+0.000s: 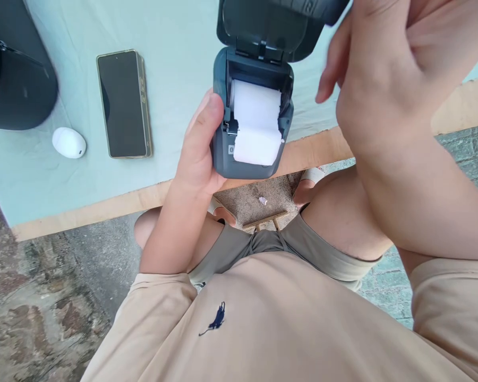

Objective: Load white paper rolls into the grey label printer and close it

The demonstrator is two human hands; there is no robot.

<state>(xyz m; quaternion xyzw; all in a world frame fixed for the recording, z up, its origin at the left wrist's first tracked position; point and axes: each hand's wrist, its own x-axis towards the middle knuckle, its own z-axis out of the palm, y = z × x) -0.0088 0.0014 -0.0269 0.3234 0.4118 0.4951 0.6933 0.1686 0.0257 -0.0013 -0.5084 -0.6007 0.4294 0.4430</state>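
Observation:
My left hand (199, 140) is wrapped round the lower left side of a small dark grey label printer (242, 170), thumb along its edge. The printer's lid (258, 26) stands raised on its hinge. Inside the bay sits a white paper roll (257, 116), its loose torn end lying over the front edge. At the upper right, my right hand (382, 69) is bent, one fingertip hanging free beside the printer. Against it, in front of the lid, is a dark grey piece with pale printed marks (308, 6), mostly cut off by the top edge.
On the pale blue tabletop (175, 42) lie a phone (123, 106) and a white rounded case (69, 142). A black zipped bag (19, 79) stands at the far left. The table's wooden edge (91, 209) runs above my legs. A white scrap (263, 201) is on the floor.

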